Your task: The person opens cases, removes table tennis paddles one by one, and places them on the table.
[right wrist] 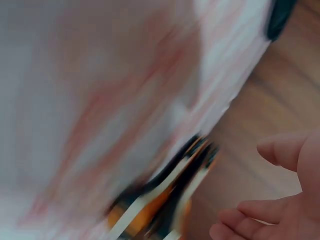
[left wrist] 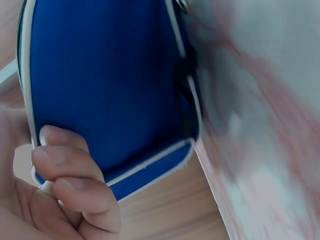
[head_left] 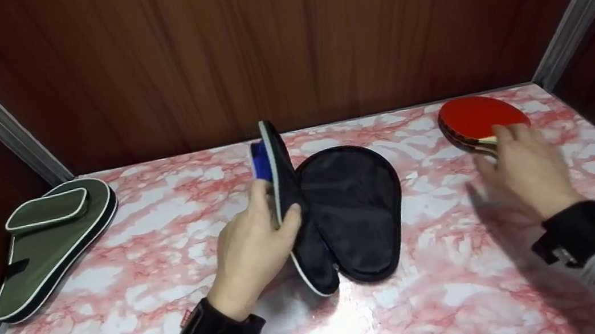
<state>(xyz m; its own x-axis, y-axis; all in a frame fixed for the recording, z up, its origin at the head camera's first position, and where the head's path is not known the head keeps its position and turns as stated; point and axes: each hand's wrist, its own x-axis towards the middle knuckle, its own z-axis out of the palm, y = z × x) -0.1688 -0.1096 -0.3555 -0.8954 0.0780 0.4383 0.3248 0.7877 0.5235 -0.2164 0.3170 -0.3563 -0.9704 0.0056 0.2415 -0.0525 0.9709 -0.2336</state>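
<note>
My left hand [head_left: 252,239] grips the edge of the raised cover of a table tennis bat case [head_left: 346,212]. The case lies unzipped, its black lining showing. In the left wrist view the cover's outside [left wrist: 110,75] is blue with white piping, and fingers curl over its edge. At the right, my right hand [head_left: 531,173] hovers by the handle end of a red table tennis bat [head_left: 480,117]. The right wrist view shows thumb and fingers spread apart with nothing between them. There, two stacked bat edges [right wrist: 167,192] appear, blurred.
A green bat case [head_left: 55,245] with white piping and a small pocket lies at the left of the pink marbled table [head_left: 178,309]. Brown wood panels [head_left: 287,47] stand behind and at both sides.
</note>
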